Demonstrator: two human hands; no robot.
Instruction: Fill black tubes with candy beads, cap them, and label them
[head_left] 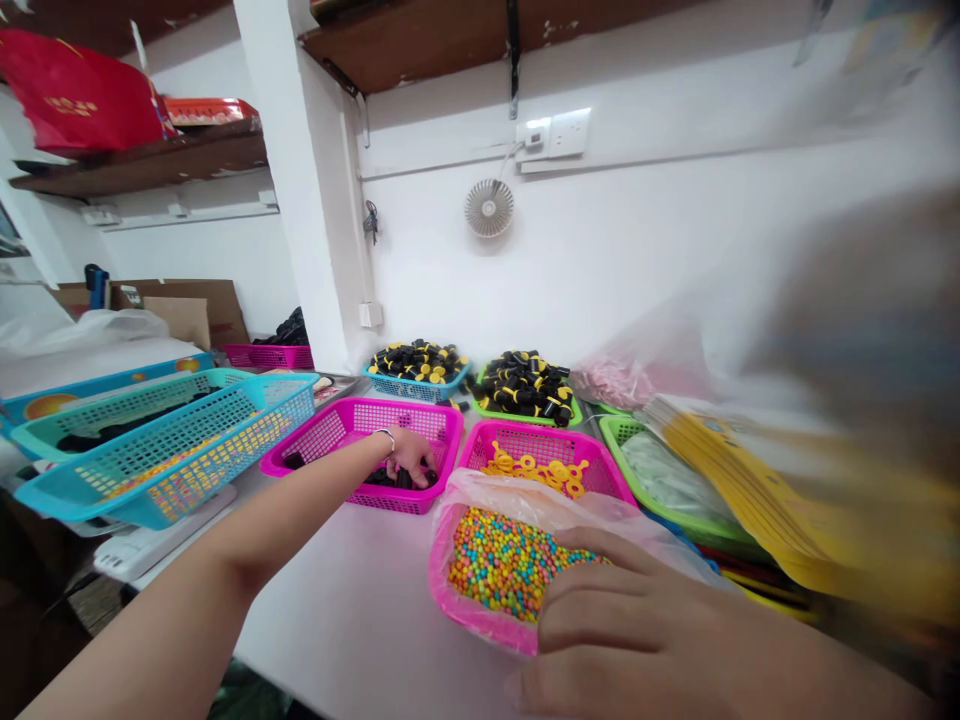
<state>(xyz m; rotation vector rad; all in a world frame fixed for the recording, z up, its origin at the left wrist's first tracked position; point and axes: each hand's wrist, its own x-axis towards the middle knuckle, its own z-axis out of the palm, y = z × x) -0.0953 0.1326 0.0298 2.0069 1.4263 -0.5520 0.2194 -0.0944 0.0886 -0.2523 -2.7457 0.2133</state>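
Two hands, head view: both bare, reaching out over the worktop [337, 610].
Left hand [409, 455]: down inside a magenta basket [375, 413], fingers bent onto black pieces [403, 480]; whether any is gripped, I cannot tell.
Black pieces: low in that basket, under and beside the fingers.
Right hand [630, 610]: back upward, fingers bent over the right part of the pink tray [480, 622]; its underside is hidden, so I cannot tell whether it grips anything.
Beads [491, 560]: many-coloured, in the tray, which has a clear liner [517, 490] draped over its rim.
Yellow pieces [536, 470]: in a second magenta basket, just behind the tray.
Black-and-yellow pieces: heaped in a blue basket [416, 388] and a green basket [517, 413] near the wall.
Yellow packets [735, 490]: stacked at the right, partly blurred.
Fan [489, 208]: up against the wall, below the sockets.
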